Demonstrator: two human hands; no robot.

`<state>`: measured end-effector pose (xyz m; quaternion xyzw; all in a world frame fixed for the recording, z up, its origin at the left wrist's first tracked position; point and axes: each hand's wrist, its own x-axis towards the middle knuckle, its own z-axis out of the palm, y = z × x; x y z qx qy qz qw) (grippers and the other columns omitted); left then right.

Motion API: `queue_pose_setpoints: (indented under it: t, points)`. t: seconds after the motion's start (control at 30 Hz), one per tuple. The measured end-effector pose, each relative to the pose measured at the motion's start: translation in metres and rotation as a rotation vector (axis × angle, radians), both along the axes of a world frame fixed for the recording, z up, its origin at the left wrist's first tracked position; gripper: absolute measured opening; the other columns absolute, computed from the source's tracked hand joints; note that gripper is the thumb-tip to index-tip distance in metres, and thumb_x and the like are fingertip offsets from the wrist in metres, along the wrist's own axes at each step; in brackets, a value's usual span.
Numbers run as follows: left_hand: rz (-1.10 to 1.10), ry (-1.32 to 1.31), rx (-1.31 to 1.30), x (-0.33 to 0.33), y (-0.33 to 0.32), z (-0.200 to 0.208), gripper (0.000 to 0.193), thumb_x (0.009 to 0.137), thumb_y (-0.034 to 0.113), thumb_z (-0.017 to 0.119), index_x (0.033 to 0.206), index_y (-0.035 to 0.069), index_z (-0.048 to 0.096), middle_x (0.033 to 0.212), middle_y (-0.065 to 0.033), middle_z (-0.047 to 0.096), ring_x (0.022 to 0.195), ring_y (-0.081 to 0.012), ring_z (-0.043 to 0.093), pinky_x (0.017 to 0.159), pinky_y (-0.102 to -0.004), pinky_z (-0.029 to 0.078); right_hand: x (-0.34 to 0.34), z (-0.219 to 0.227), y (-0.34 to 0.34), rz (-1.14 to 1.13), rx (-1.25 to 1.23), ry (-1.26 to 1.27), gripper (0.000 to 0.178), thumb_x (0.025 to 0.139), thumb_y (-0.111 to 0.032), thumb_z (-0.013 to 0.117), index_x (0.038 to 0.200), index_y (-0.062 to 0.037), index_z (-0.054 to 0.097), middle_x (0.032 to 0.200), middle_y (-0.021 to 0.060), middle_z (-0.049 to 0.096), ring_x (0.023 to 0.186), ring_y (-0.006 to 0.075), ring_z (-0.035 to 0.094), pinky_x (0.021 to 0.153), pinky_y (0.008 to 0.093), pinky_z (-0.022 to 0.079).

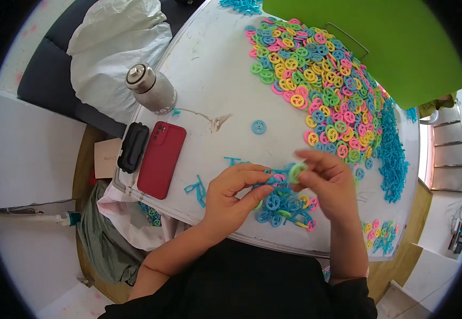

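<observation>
Over the near part of the white table, my left hand [231,199] pinches a blue plastic stick-like part [263,179] between thumb and fingers. Facing it, my right hand [331,183] grips a small green plastic wheel [297,173] by its edge. The wheel is close to the blue part; whether they touch I cannot tell. Under both hands lies a cluster of blue parts with wheels [273,203] in blue, pink, yellow and green, partly hidden by my fingers. Some loose blue stick parts [196,190] lie left of my left hand.
A large heap of coloured wheels [321,80] spreads across the far right, beside a pile of blue sticks [393,159] and a green board [369,37]. One blue wheel [258,127] lies alone. At left are a red phone [162,159], a black case [133,148] and a steel flask [154,93].
</observation>
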<state>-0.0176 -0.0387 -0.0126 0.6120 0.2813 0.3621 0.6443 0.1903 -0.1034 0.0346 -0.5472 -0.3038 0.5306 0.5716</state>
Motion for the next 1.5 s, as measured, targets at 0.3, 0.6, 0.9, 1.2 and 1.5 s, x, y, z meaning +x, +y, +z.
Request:
queue_pose_setpoints:
  t: [0.3,0.6,0.9,1.2,1.5]
  points:
    - [0.145,0.030,0.341,0.010,-0.008,0.000,0.030,0.080,-0.007,0.076,0.109,0.001,0.071,0.111,-0.0152,0.070,0.103,-0.0241,0.068,0.086,-0.0317,0.054,-0.026,-0.011,-0.006,0.015,-0.062,0.231,0.010,0.096,-0.008,0.066,0.098,-0.0004,0.060,0.103,0.0115,0.069,0.092,0.0163,0.069,0.082,0.0364,0.063]
    - [0.222,0.230,0.719,0.007,-0.004,0.012,0.028,0.078,0.002,0.079,0.105,0.004,0.073,0.104,-0.0135,0.071,0.088,-0.0292,0.070,0.075,-0.0353,0.056,-0.029,-0.015,-0.010,0.036,-0.029,0.027,0.010,0.098,-0.006,0.063,0.105,0.0003,0.059,0.096,0.0077,0.068,0.086,0.0130,0.067,0.078,0.0311,0.061]
    - [0.052,0.252,0.519,0.001,-0.002,0.014,0.045,0.077,0.009,0.084,0.118,0.005,0.065,0.104,-0.0100,0.072,0.090,-0.0267,0.071,0.079,-0.0361,0.056,-0.025,-0.015,-0.019,0.083,0.045,-0.398,0.026,0.095,-0.003,0.064,0.121,-0.0021,0.068,0.091,0.0042,0.068,0.080,0.0072,0.060,0.068,0.0235,0.050]
    - [0.010,0.225,0.375,-0.004,-0.001,0.013,0.050,0.076,0.010,0.087,0.120,0.005,0.063,0.113,-0.0096,0.070,0.099,-0.0224,0.072,0.087,-0.0323,0.054,-0.021,-0.001,-0.021,0.265,0.239,-0.664,0.045,0.084,0.000,0.070,0.128,-0.0050,0.066,0.089,0.0059,0.064,0.071,0.0152,0.057,0.064,0.0261,0.045]
    - [0.082,0.354,0.352,-0.002,-0.008,0.017,0.039,0.076,0.009,0.086,0.110,0.007,0.067,0.106,-0.0092,0.071,0.093,-0.0231,0.072,0.082,-0.0332,0.055,-0.013,-0.003,-0.018,0.359,0.371,-1.158,0.040,0.083,0.003,0.071,0.123,-0.0043,0.067,0.086,0.0065,0.067,0.072,0.0152,0.065,0.062,0.0312,0.049]
